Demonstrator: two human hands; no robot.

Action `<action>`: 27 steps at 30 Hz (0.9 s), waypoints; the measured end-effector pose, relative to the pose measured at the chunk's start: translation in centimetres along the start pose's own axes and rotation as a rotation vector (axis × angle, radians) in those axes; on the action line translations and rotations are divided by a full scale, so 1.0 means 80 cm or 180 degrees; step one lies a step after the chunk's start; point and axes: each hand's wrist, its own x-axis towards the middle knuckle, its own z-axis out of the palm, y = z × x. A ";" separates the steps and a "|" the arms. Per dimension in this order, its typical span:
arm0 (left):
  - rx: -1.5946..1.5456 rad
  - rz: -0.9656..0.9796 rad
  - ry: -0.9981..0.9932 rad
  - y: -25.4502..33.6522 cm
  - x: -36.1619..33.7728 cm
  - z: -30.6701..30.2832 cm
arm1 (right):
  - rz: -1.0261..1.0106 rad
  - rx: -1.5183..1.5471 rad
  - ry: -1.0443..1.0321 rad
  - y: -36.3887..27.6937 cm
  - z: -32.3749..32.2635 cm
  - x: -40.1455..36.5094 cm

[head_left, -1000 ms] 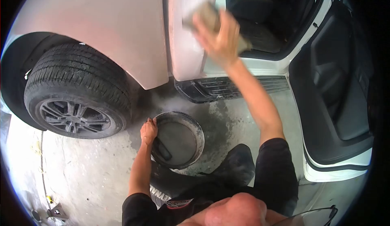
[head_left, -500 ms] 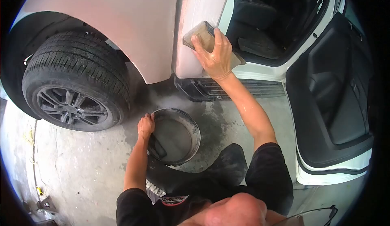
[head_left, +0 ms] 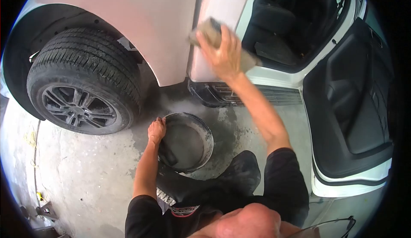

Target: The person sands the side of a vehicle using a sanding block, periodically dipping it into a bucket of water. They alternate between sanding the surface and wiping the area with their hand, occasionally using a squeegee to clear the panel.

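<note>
My right hand (head_left: pixel 224 56) is closed around a sanding block (head_left: pixel 205 35) with a tan sheet about it, blurred by motion. The block lies over the pale pinkish-white pillar (head_left: pixel 218 2) beside the car's open doorway, its other end showing past my wrist. Lower down, the fingers of my left hand (head_left: pixel 157 130) curl over the left rim of a round black bucket (head_left: pixel 209 141) on the floor. Grey, cloudy water (head_left: pixel 186 146) fills part of the bucket. A dark tool (head_left: pixel 168 156) leans inside its wall, just below my left hand.
A car wheel (head_left: pixel 81 84) stands left of the bucket under the pinkish fender (head_left: pixel 141 20). A side step (head_left: pixel 257 94) runs below the doorway. At right the black-lined door (head_left: pixel 351 101) hangs open. Wet patches mark the concrete floor (head_left: pixel 98 165).
My right hand and the block have shifted slightly up and left across the pillar. The left hand stays at the bucket's rim. The whole view has shifted a little.
</note>
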 end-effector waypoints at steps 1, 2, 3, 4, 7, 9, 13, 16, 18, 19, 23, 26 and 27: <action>0.0011 0.0000 0.0010 0.005 0.005 -0.002 | -0.0043 -0.0125 0.0233 0.019 0.004 0.034; 0.0020 -0.0027 0.0003 0.007 0.005 -0.004 | -0.0015 -0.0525 0.0415 0.041 0.002 0.080; 0.0052 -0.0070 -0.0024 0.005 0.001 -0.003 | 0.0181 -0.0314 0.0395 0.056 -0.016 0.131; 0.0035 -0.0092 -0.0026 0.005 0.000 -0.002 | -0.0013 -0.0378 0.0661 0.072 -0.013 0.159; 0.0019 -0.0108 -0.0031 0.005 0.000 -0.001 | 0.0077 -0.0259 0.0508 0.057 -0.013 0.122; 0.0074 -0.0079 -0.0040 0.001 0.005 0.002 | -0.0084 -0.0455 0.0350 0.034 -0.001 0.022; 0.0072 -0.0039 -0.0015 -0.003 0.001 -0.001 | -0.0630 -0.0243 -0.0072 0.047 -0.010 -0.017; 0.0053 -0.0093 -0.0020 0.000 0.006 0.008 | -0.0464 -0.0328 0.0457 0.105 -0.020 0.114; 0.0047 -0.0070 0.0023 0.001 0.007 0.005 | 0.0297 -0.0353 0.0513 0.094 -0.031 0.165; 0.0027 -0.0096 -0.0022 0.000 0.005 0.006 | 0.0322 -0.0298 0.0471 0.077 -0.024 0.146; 0.0038 -0.0035 -0.0021 -0.001 0.009 0.003 | -0.0087 -0.0070 0.0064 -0.010 0.012 -0.046; 0.0059 -0.0045 -0.0038 -0.005 0.002 -0.001 | -0.0349 -0.0057 -0.0108 0.005 0.003 -0.030; 0.0025 -0.0062 -0.0029 0.001 0.005 -0.003 | -0.0238 -0.0237 0.0030 0.021 -0.001 0.011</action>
